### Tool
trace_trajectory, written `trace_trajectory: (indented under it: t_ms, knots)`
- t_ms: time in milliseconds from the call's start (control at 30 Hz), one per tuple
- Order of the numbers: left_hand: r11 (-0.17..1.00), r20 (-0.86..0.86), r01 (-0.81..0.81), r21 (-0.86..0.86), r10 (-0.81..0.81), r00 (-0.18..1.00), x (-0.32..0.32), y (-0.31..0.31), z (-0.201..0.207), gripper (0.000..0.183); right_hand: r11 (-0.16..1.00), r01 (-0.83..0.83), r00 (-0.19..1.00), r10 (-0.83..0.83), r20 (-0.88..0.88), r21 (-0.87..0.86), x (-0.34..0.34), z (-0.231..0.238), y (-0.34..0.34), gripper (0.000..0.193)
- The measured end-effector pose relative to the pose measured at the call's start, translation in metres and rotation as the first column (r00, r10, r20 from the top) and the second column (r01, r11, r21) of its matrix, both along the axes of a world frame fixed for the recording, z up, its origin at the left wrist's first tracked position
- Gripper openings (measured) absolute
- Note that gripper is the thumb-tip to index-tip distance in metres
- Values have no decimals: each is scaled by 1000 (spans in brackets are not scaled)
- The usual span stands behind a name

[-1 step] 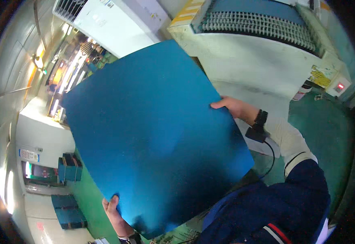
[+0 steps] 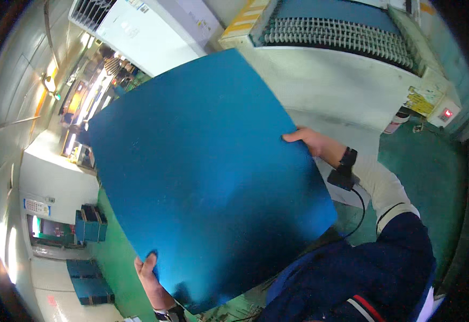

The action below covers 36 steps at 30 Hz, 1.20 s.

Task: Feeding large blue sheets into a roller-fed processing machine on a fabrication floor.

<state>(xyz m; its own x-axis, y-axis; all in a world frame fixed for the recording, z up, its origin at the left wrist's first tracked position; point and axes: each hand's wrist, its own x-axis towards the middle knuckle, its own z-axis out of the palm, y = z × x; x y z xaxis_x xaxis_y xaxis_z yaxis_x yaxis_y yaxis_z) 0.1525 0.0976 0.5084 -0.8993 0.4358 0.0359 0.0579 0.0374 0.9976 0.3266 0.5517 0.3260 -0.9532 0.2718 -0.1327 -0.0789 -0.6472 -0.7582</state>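
Observation:
A large blue sheet (image 2: 207, 161) with a smooth, shiny face is held up in front of me, tilted. My left hand (image 2: 148, 276) grips its lower left edge, the thumb lying on the face. On the opposite side, my right hand (image 2: 312, 142) is closed over the right edge, its thumb on the front face too. The other fingers of both hands are mostly hidden behind the sheet. A black strap with a small box (image 2: 343, 172) is on my right wrist, and a cable runs from it.
Behind the sheet stands a pale machine (image 2: 342, 80) with rows of white rollers (image 2: 342, 40). A white cabinet (image 2: 148, 37) with a vent is at the upper left. Stacks of blue sheets (image 2: 89, 282) stand on the green floor (image 2: 119, 252) at the left.
The blue sheet has shifted very slightly, its top corner a little higher and to the right. Both hands keep their hold on its edges.

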Motion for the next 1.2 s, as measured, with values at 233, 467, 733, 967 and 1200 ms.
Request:
trace_trajectory:
  t_ms: [233, 467, 733, 967, 1200]
  knots:
    - [891, -100, 453, -5, -451, 887, -63, 45, -27, 64, 860, 509, 859, -510, 38, 35, 117, 4, 15, 48]
    - [925, 174, 379, 21, -377, 910, -89, 37, -93, 58, 519, 851, 518, -854, -36, -79, 168, 18, 38, 32]
    - [944, 388, 207, -259, -95, 917, -78, -9, -212, 43, 627, 764, 587, -774, -239, -152, 172, 18, 68, 26]
    - [802, 130, 144, -579, -84, 988, -91, -88, -333, 34, 613, 764, 572, -788, -227, -203, 127, 22, 79, 14]
    - [571, -153, -23, -821, -181, 971, -80, -140, -392, 32, 528, 815, 504, -849, -155, -240, 92, -1, 108, 9]
